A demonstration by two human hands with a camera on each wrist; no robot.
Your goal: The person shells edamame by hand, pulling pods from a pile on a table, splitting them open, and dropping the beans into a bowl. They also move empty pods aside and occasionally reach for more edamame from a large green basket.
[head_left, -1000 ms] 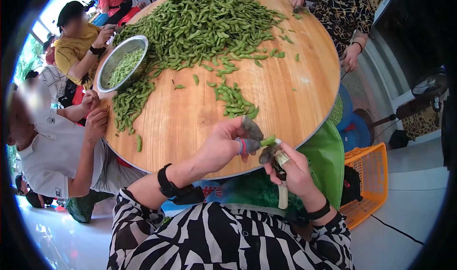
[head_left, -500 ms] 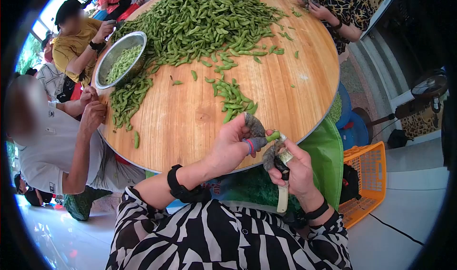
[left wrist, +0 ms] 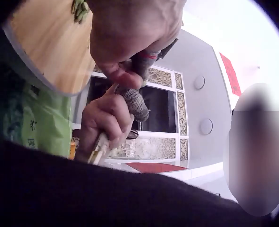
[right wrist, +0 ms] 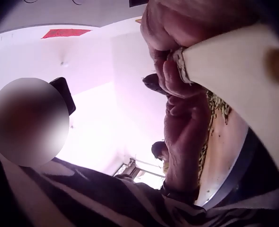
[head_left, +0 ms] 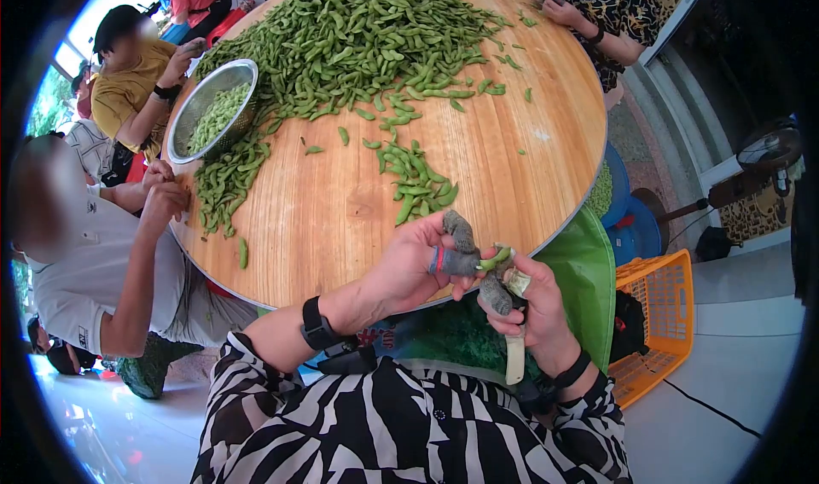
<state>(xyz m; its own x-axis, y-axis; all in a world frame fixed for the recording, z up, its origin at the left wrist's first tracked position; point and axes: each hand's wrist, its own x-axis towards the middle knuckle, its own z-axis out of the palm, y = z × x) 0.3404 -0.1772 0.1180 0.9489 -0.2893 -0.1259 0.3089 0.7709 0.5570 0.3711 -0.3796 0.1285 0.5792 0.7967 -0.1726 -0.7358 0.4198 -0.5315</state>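
In the head view a green pod (head_left: 495, 259) is held between the two hands over the table's near edge. My left hand (head_left: 415, 260), with grey coverings on thumb and finger, pinches the pod's left end. Curled round a pale-handled tool (head_left: 515, 358), my right hand (head_left: 535, 303) is close against the pod's right side; its blade is hidden. The left wrist view has the left hand (left wrist: 135, 35) above the right hand (left wrist: 106, 118). Up close in the right wrist view, the pale handle (right wrist: 234, 71) sticks out of the right hand (right wrist: 177, 42).
A large heap of pods (head_left: 358, 40) covers the far side of the wooden table (head_left: 316, 228), with a smaller pile (head_left: 415, 181) nearer. A metal colander (head_left: 181, 134) holds shelled beans. People sit around the table. An orange crate (head_left: 674, 313) and blue tubs (head_left: 638, 237) stand at the right.
Both hands have shifted slightly right and stay together at the pod. The pod now looks split at its end. The person at the far right has brought both hands together.
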